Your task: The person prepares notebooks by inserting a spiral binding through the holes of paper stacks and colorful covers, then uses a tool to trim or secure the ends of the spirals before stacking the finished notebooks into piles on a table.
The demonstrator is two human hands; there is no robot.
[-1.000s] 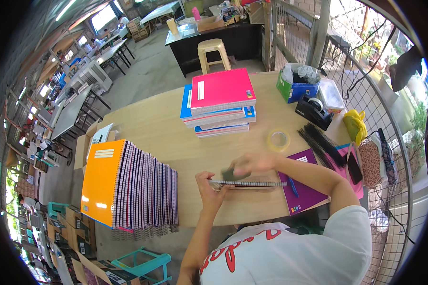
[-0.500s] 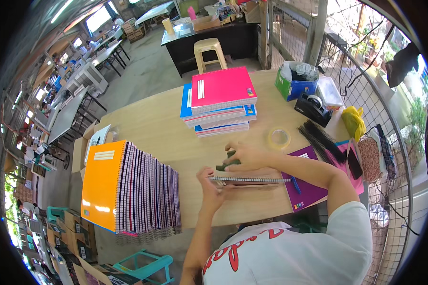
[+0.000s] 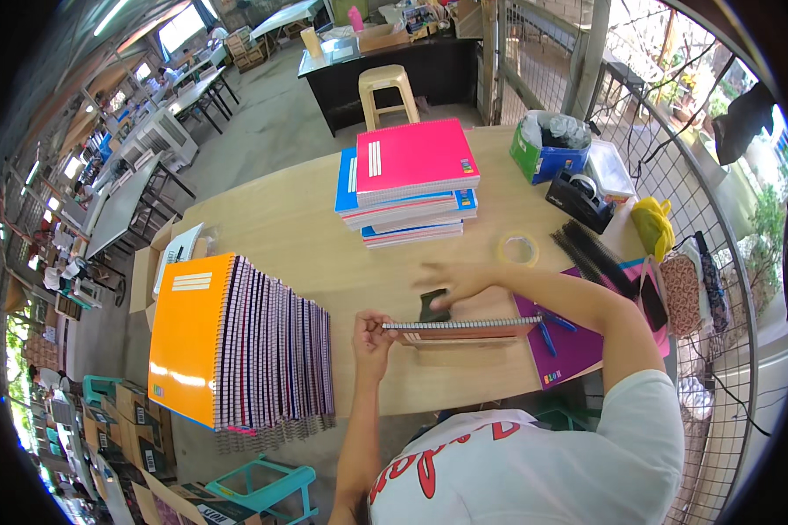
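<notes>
Pale table (image 3: 276,219): two blue pens (image 3: 548,339), one spiral notebook (image 3: 473,333) in pinching left hand (image 3: 372,339), splayed right hand (image 3: 457,282) by one dark block (image 3: 430,308)

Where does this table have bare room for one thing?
Bare tabletop lies between the orange-topped stack and pink-topped pile, and between that pile and the tape dispenser. Crowded: right side, around purple notebook and yellow bag.

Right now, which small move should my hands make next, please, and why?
Perhaps bring the right hand to the spiral notebook's right end and steady it. The left hand grips only the left end, while the right hand is spread open by the small dark object, so the notebook's right end seems unsupported by any hand.
</notes>
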